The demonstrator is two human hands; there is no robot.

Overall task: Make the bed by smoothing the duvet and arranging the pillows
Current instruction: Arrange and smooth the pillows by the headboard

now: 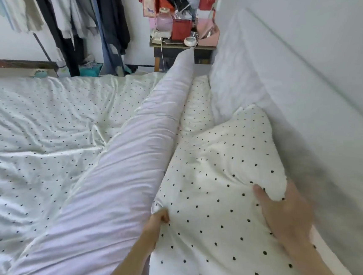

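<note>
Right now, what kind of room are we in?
Most likely a home bedroom: a bed with a polka-dot duvet and matching pillow, clothes hanging along the far wall, and a cluttered bedside table.

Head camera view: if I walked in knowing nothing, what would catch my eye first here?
Two bare hands gripping a polka-dot pillow at lower right: the left hand pinches its near corner, the right hand grasps its far edge. Beside it, a folded-back white band of the dotted duvet runs diagonally up the bed toward a cluttered nightstand.
</note>
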